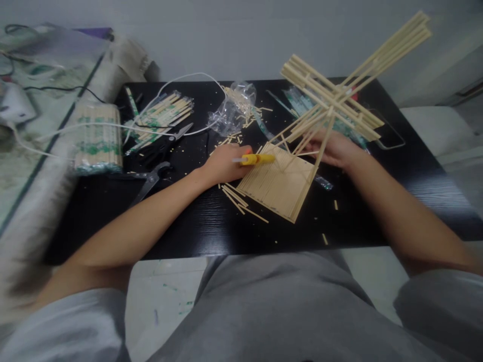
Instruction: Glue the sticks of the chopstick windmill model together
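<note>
On the black counter (188, 226), a flat pale bamboo-stick panel (277, 183) lies nearest. The left hand (226, 163) has its fingers closed around a yellow tool (256, 159) at the panel's edge. The right hand (335, 148) grips the crossed-stick frame (332, 100) rising behind.

Surface (188, 231) black, faint wood grain, speckled with pale tan offcuts. Stick windmill model (332, 108) at upper right pale straw yellow all over, with one small red mark at the hub; its flat base (281, 183) same straw tone, fine parallel stripes. Glue tool (256, 159) in the left hand (224, 163) bright yellow with an orange rear and a whitish tip. Chopstick packs (97, 138) at left beige with green print bands. Scissors (166, 143) black handles, grey blades. Pliers (151, 180) dark grey. Cable (113, 125) white. Plastic bag (232, 108) clear. Trousers (271, 311) at bottom plain grey.
</note>
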Demonstrator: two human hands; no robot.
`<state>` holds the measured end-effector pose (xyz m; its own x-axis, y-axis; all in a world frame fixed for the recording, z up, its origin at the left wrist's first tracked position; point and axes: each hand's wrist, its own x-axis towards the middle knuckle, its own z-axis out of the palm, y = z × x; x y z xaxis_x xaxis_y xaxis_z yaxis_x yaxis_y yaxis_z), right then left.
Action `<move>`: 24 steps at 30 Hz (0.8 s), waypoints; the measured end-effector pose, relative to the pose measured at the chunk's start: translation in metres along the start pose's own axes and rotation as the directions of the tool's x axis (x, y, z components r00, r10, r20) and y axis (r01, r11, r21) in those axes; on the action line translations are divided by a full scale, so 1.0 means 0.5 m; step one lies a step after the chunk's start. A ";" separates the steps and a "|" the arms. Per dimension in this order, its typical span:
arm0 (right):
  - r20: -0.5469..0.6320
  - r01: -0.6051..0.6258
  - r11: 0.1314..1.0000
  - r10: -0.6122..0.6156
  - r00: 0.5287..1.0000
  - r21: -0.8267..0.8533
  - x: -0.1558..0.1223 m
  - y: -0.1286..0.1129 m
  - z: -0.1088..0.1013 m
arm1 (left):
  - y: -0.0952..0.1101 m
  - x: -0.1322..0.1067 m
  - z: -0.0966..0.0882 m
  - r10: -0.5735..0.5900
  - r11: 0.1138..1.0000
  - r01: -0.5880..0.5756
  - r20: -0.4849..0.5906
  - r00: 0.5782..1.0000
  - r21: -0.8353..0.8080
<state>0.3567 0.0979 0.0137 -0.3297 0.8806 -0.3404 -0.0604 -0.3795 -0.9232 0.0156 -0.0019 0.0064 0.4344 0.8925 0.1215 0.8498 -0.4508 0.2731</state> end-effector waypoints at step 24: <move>-0.005 0.019 1.000 -0.019 1.000 -0.003 0.005 0.004 -0.003 | 0.002 0.002 0.001 -0.035 0.999 0.035 0.001 0.999 -0.020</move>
<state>0.3572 0.0998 0.0107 -0.3240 0.8890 -0.3235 -0.0639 -0.3618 -0.9301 0.0171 -0.0014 0.0061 0.4046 0.9077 0.1110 0.8583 -0.4188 0.2965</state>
